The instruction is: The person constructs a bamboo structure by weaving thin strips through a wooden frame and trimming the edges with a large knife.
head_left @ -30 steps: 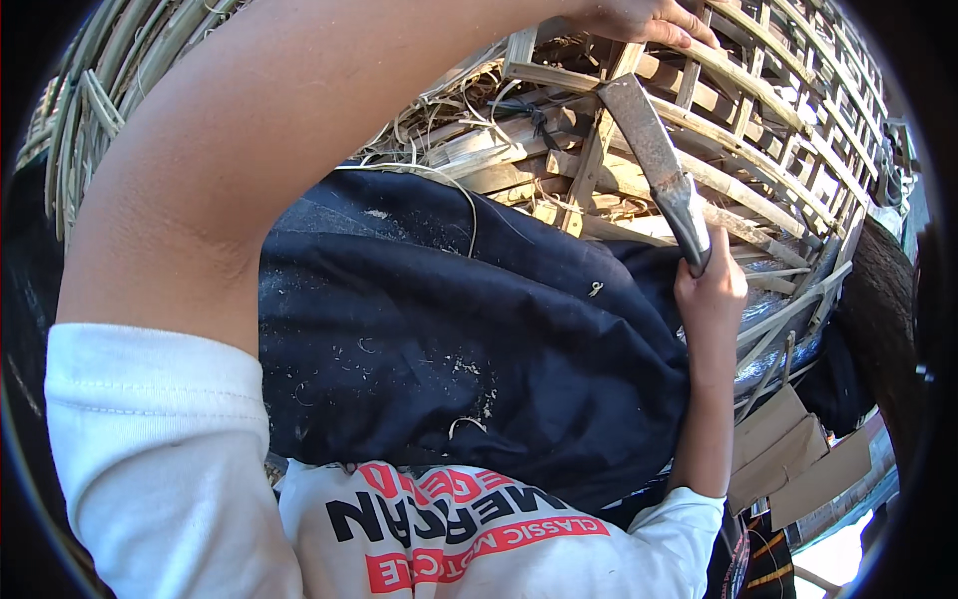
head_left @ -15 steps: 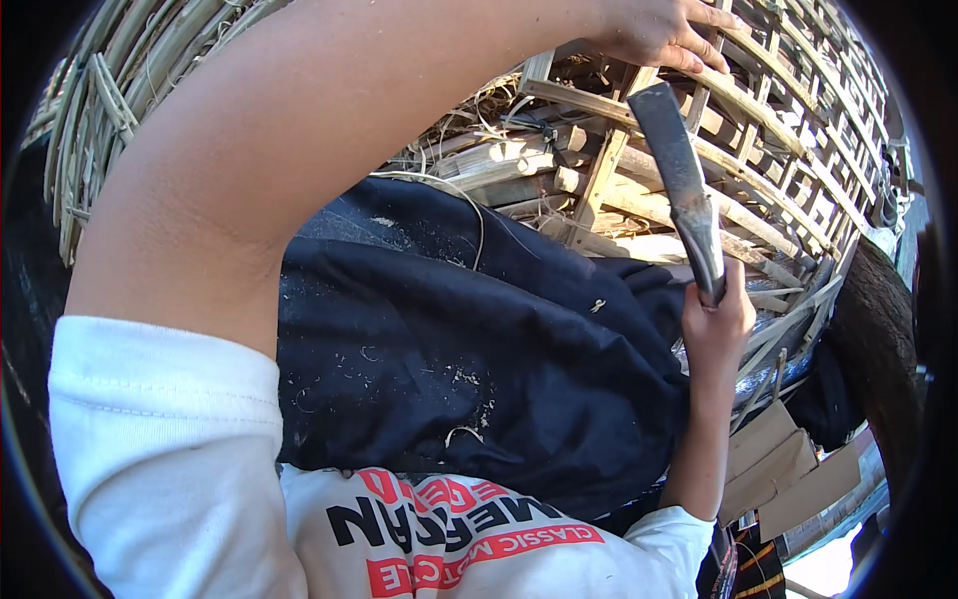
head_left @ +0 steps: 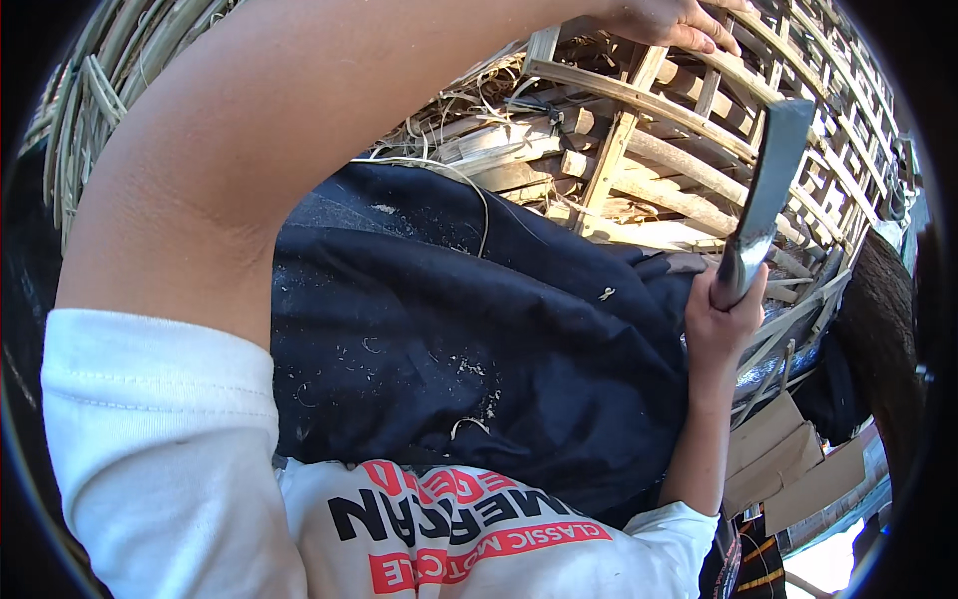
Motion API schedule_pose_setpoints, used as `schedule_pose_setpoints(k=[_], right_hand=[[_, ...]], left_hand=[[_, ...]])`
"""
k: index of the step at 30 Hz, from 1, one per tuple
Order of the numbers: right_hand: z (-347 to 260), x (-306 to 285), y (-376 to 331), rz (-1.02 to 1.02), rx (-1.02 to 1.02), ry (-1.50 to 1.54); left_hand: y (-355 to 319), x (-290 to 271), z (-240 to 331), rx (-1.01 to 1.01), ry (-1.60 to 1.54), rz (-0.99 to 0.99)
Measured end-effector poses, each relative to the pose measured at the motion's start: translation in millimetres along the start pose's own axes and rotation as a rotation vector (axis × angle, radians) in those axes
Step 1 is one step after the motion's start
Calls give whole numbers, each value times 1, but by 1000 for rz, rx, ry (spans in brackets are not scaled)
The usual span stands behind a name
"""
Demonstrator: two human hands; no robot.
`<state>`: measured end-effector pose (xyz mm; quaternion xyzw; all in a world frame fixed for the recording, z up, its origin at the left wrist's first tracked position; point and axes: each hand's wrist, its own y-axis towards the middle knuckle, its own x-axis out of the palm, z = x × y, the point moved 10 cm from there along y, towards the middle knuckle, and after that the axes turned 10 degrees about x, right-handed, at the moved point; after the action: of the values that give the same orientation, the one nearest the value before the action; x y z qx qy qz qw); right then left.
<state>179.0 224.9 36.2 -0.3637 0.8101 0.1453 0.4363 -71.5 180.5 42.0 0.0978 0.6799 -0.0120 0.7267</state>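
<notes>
Blade raised over a half-built bamboo frame

The right hand point(head_left: 723, 319) is clenched on a broad chopping knife point(head_left: 763, 195), blade up, above the dark cloth point(head_left: 479, 349) on the lap; the left hand point(head_left: 679, 20) grasps a slat of the bamboo lattice frame point(head_left: 639, 150). Many slats look joined, while loose shavings suggest trimming remains. Since half a second ago the blade has tilted more upright.

Hands: two, left hand point(head_left: 679, 20) and right hand point(head_left: 723, 324). Chopping knife point(head_left: 763, 195): one. Slatted bamboo frame point(head_left: 649, 150): one. Dark cloth point(head_left: 469, 339) on lap: one. Cardboard pieces point(head_left: 788, 464): about three.
</notes>
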Motion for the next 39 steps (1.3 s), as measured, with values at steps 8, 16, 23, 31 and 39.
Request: schedule_pose_setpoints(k=[8,16,23,31,39], right_hand=[[18,32,13,-201,-66,-409],[11,28,1,-100,-182,-393],[-5,4,-11,-149,139,-215],[24,9,-58,-44,383,272],[18,21,-58,41,405,399]], left_hand=[[-2,-1,-8,6,-36,44],[7,-3,10,70,68,71],[-50,-67,6,-450,-10,222],[-174,47,38,-1152,-1144,548],[-182,56,10,-1066,-1124,575]])
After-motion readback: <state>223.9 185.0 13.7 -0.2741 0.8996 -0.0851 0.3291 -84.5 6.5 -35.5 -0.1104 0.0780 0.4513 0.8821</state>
